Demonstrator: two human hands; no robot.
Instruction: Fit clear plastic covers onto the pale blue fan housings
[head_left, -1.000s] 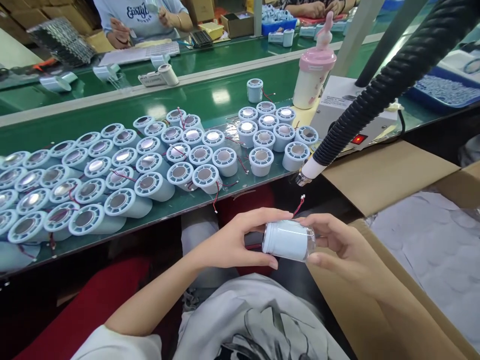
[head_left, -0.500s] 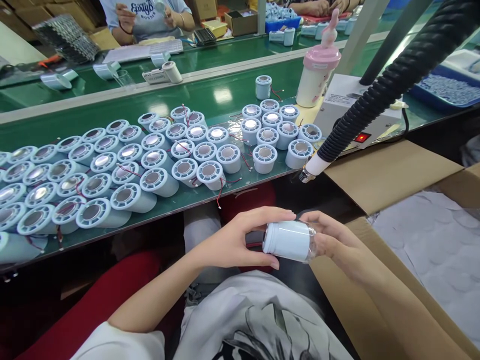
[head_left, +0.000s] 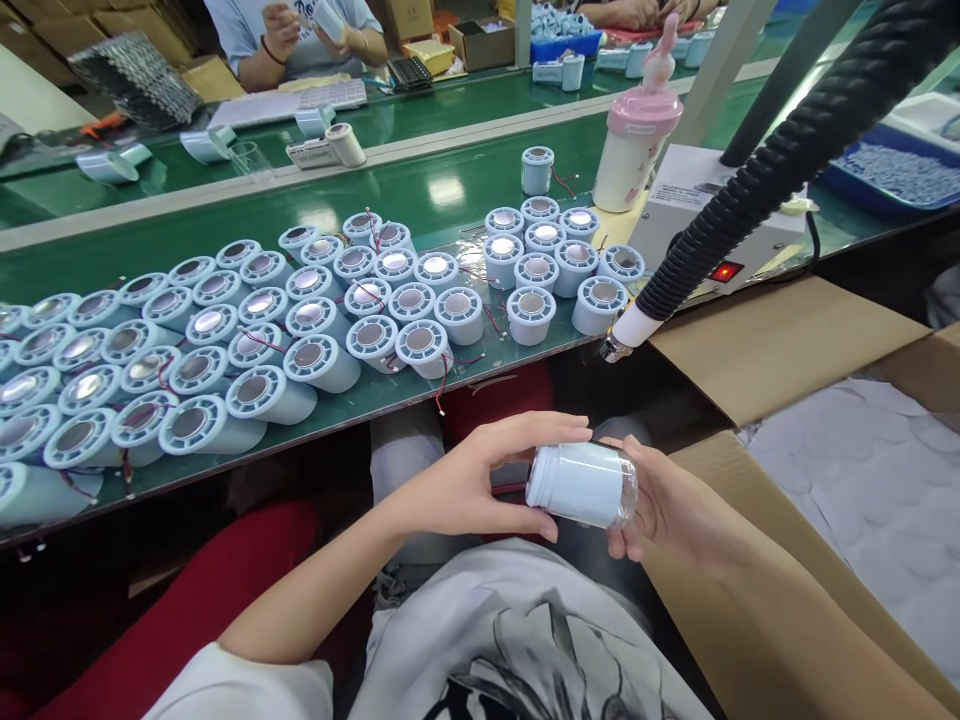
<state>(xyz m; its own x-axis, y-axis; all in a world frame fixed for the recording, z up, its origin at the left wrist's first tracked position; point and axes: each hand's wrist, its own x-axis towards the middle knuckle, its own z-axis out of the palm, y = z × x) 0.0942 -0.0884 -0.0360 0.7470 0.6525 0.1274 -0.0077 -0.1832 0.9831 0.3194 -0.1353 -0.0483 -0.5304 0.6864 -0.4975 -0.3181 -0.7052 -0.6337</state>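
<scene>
Pale-blue cylinder (head_left: pixel 581 484), lying on its side with a clear cap at its right end, sits between both hands above the person's lap, at about 6 o'clock from the rows of parts on the counter (head_left: pixel 420 205). Left hand (head_left: pixel 480 480) curls around the cylinder's ribbed left end, fingers arched over the top and thumb beneath, gripping it. Right hand (head_left: pixel 664 500) cups the capped right end from behind and below, fingers wrapped against it, also gripping it. A dark red wire shows just under the left hand, at the cylinder's left end.

On the green counter, at 10 to 12 o'clock from the hands, many matching blue cylinders (head_left: pixel 300 320) stand or lean close together, their shiny round faces up, thin red wires trailing between them. One single cylinder (head_left: pixel 537 170) stands apart at 12 o'clock, near a pink-lidded bottle (head_left: pixel 634 130). A black ribbed hose (head_left: pixel 780 150) comes down from 1 o'clock, its white nozzle (head_left: pixel 626 335) ending at the counter's near edge, just above the hands. Behind it rests a grey box with a red switch (head_left: pixel 726 271). An open cardboard carton (head_left: pixel 772 345) lined with white paper lies at 3 o'clock. Across the counter, at 11 o'clock, another person's hands (head_left: pixel 300 25) hold a small part.
</scene>
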